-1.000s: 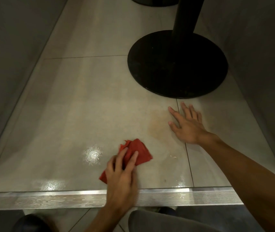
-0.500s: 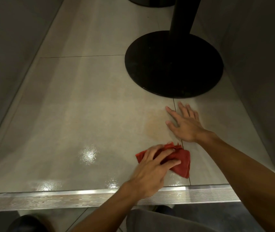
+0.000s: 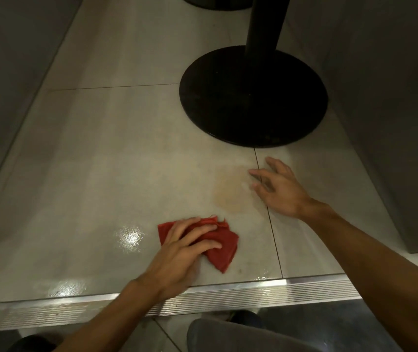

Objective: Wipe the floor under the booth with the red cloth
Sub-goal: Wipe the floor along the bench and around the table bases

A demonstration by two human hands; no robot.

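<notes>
Floor [image 3: 101, 161] tiles shine under the booth [image 3: 12, 72] around the black table base [image 3: 253, 97]. Nearer than the base, the right hand [image 3: 281, 191] rests spread, holding nothing; the left hand [image 3: 185, 252] presses flat fingers [image 3: 210, 227] on the red cloth [image 3: 224, 246]. Soft, light and quick to bunch, it likely wants a broad palm over its middle. A faint stain [image 3: 228, 189] lies between base and cloth.
</notes>
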